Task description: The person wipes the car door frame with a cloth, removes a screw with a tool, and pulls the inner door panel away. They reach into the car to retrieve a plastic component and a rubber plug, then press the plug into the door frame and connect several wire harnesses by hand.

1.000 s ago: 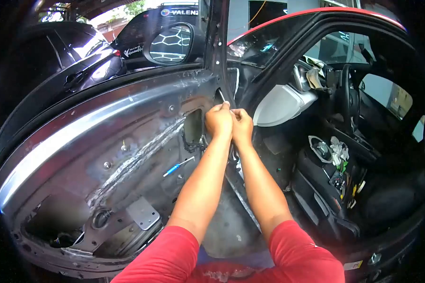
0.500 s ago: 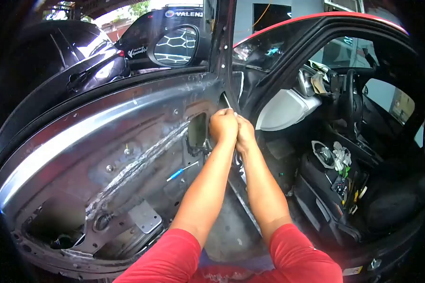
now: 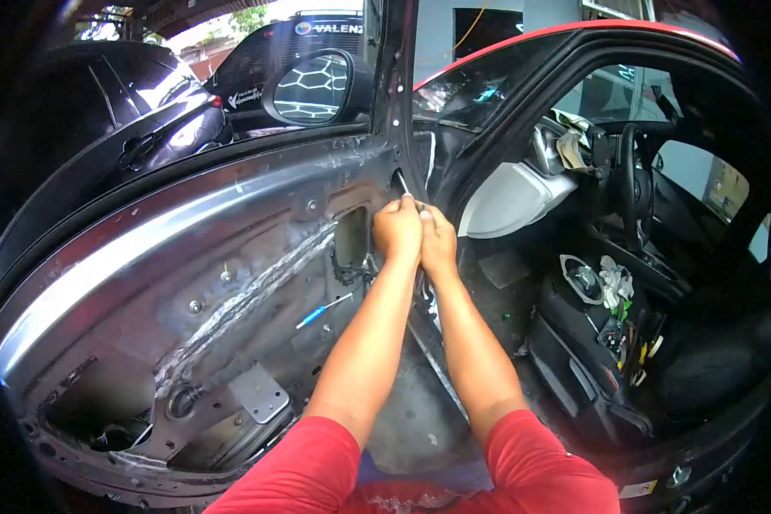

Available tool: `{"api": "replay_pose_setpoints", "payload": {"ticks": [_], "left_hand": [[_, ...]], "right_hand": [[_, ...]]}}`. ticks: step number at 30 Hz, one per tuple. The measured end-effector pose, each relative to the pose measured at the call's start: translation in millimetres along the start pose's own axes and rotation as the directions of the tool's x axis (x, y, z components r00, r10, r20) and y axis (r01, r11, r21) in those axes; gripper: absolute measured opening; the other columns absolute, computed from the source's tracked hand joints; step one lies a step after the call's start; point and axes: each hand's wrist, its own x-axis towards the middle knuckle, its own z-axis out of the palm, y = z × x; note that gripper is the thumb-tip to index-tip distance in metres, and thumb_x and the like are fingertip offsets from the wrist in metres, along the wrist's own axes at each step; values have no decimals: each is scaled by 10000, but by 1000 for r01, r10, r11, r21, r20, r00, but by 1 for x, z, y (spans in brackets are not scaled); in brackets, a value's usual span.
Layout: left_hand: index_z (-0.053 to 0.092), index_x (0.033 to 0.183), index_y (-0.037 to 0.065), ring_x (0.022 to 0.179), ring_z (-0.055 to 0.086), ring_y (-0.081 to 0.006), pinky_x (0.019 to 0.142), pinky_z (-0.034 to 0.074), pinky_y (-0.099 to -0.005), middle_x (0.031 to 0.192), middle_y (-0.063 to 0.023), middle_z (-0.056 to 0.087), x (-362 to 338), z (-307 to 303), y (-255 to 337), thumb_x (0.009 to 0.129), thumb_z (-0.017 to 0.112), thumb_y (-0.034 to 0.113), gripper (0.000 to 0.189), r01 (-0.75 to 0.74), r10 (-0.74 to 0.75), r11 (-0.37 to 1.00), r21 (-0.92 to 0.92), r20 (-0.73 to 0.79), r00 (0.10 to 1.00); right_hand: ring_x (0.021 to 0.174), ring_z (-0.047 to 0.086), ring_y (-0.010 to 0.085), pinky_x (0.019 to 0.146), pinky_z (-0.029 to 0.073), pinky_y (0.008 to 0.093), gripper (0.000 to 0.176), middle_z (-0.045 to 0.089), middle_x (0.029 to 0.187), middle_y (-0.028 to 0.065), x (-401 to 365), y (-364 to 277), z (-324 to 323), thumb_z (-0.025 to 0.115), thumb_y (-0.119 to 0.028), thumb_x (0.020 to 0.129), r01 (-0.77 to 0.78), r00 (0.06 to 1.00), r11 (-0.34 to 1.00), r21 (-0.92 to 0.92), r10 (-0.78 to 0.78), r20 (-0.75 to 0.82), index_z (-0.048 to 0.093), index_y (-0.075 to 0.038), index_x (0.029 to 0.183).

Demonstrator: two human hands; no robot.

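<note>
Both hands are together at the front edge of an opened, stripped car door (image 3: 257,206). My left hand (image 3: 397,231) is closed around a thin metal-shafted tool (image 3: 404,184). Its shaft points up into a small hole near the upper front corner of the door. My right hand (image 3: 438,243) is closed and pressed against the left one, its thumb upward, gripping the same tool low down. The fingers hide the tool's handle, so its exact kind does not show. A blue-handled screwdriver (image 3: 313,317) rests on the door's inner panel, left of my forearms.
A side mirror (image 3: 313,87) stands beyond the door. To the right are the steering wheel (image 3: 630,184), a white dashboard end panel (image 3: 510,201) and a dark seat (image 3: 711,360). Loose parts and crumpled plastic (image 3: 615,283) lie near the seat. Large cutouts open in the door panel.
The view has shifted slightly, so the door appears a little further left. My right hand has turned a bit on the tool, its thumb now showing more. The screwdriver stays on the door.
</note>
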Motion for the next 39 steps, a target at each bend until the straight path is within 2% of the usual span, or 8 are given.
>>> {"api": "replay_pose_setpoints", "payload": {"ticks": [4, 7, 11, 14, 22, 24, 28, 39], "left_hand": [[846, 978, 44, 892, 793, -279, 844, 570, -400, 936, -136, 829, 5, -1, -5, 1001, 677, 306, 314, 114, -109, 992, -50, 90, 990], [826, 1030, 4, 824, 756, -228, 771, 556, -367, 901, -120, 812, 5, 3, -6, 1009, 696, 237, 268, 100, -94, 993, -68, 95, 991], [799, 1041, -46, 740, 703, -162, 681, 535, -319, 847, -97, 785, 6, 8, -13, 1009, 729, 157, 217, -38, 36, 991, -125, -17, 999], [797, 1008, -55, 759, 700, -164, 729, 539, -316, 863, -100, 782, 6, 9, -12, 993, 749, 168, 229, 38, -37, 977, -210, 7, 999], [804, 950, -21, 762, 699, -168, 734, 542, -366, 836, -68, 771, -2, -2, 6, 1005, 723, 271, 309, 18, -18, 1000, 2, 16, 1000], [800, 927, -15, 751, 694, -166, 717, 537, -373, 811, -57, 762, -5, -4, 4, 1012, 711, 287, 326, -12, 12, 1000, 6, -4, 1000], [811, 992, -33, 755, 700, -176, 714, 537, -358, 841, -92, 779, 3, -2, -2, 998, 706, 227, 281, 37, -38, 999, 8, 43, 998], [793, 996, -70, 772, 704, -152, 722, 552, -337, 884, -123, 790, 2, 10, -6, 994, 707, 153, 239, 50, -57, 975, -215, -25, 998]], "right_hand": [[979, 708, 254, 913, 541, 373, 313, 753, 1081, 99, 7, 0, 1, 535, -237, 1107, -389, 917, 750, 535, 372, 144, 744, -6, 1135], [922, 692, 239, 864, 531, 341, 311, 734, 1020, 74, 8, -1, -4, 554, -260, 1097, -648, 685, 194, 736, 570, 453, 709, 1, 1161], [818, 697, 210, 767, 566, 351, 269, 763, 1030, 117, 6, -4, 8, 647, -194, 1050, -328, 929, 934, 140, 346, -132, 701, 21, 1202], [797, 692, 174, 744, 569, 361, 278, 778, 1029, 130, -4, -16, 1, 728, -172, 998, -106, 992, 993, -54, 101, -81, 705, 9, 1209], [798, 685, 159, 713, 545, 366, 277, 749, 958, 85, 8, 7, 14, 663, -274, 1062, -314, 943, 949, 35, 307, 125, 734, -11, 1110], [826, 687, 175, 722, 532, 358, 311, 743, 966, 66, 10, -2, 14, 585, -289, 1109, -528, 835, 570, 630, 484, 262, 740, -20, 1084], [948, 725, 213, 879, 576, 366, 303, 759, 1092, 117, 19, -13, 5, 571, -243, 1122, -677, 683, 346, 649, 625, 379, 719, 20, 1141], [961, 704, 149, 880, 549, 325, 352, 772, 1053, 92, 0, -22, -6, 588, -283, 1115, -235, 972, 930, 283, 215, 98, 723, 16, 1244]]}}
